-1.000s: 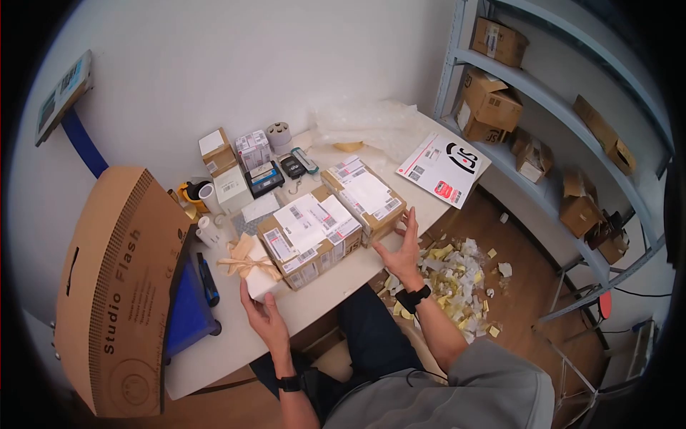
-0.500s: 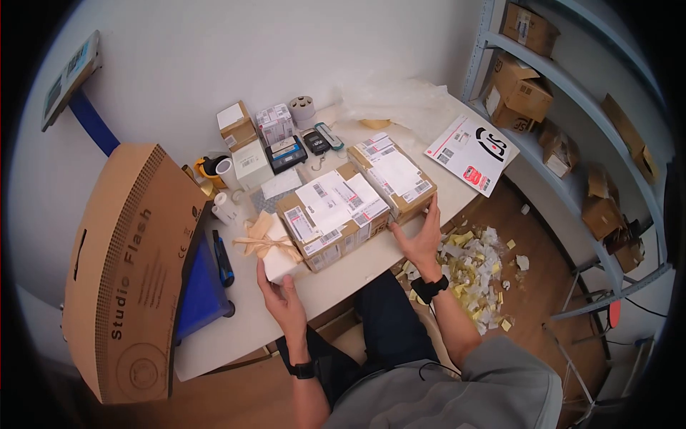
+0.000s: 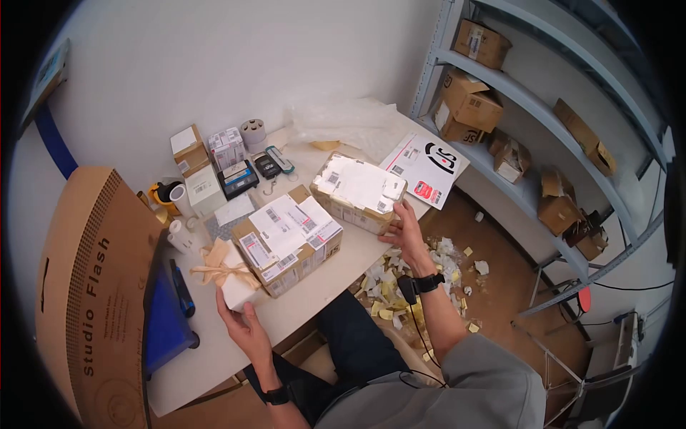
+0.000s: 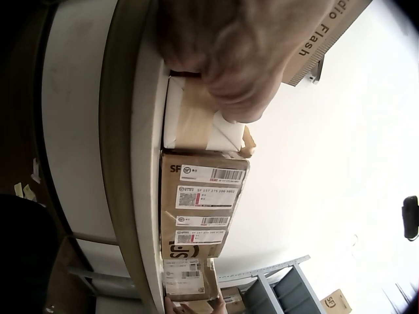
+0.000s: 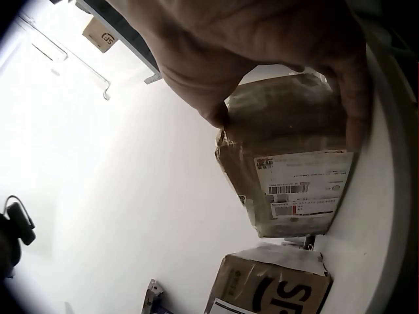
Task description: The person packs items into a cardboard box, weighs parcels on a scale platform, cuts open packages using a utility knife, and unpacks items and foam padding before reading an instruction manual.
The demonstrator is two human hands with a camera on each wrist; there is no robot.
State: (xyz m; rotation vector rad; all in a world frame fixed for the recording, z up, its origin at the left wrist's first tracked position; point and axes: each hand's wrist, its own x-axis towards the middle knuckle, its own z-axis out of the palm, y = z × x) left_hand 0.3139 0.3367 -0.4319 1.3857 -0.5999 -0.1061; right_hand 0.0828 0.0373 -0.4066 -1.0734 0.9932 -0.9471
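In the head view, my right hand (image 3: 409, 234) grips the near right end of a taped cardboard parcel (image 3: 361, 188) with a large worn white label on top. Thumb and fingers spread across that end in the right wrist view. To its left sits a second labelled SF cardboard parcel (image 3: 288, 232), with a gap between the two. Beside that one is a small white gift box (image 3: 239, 286) tied with a peach ribbon (image 3: 219, 264). My left hand (image 3: 246, 334) holds the gift box at its near left end, thumb on one side, fingers partly hidden.
A tall Studio Flash carton (image 3: 93, 307) stands at the left by a blue scale base (image 3: 168, 322). Small boxes and tape rolls (image 3: 182, 236) line the table's back. An SF envelope (image 3: 421, 171) lies at the right. Shelves (image 3: 532, 82) hold cartons; paper scraps (image 3: 400, 286) litter the floor.
The right parcel has been turned so a different, worn label faces up, and it stands apart from the middle parcel. My left hand stays at the gift box. The head view has shifted.
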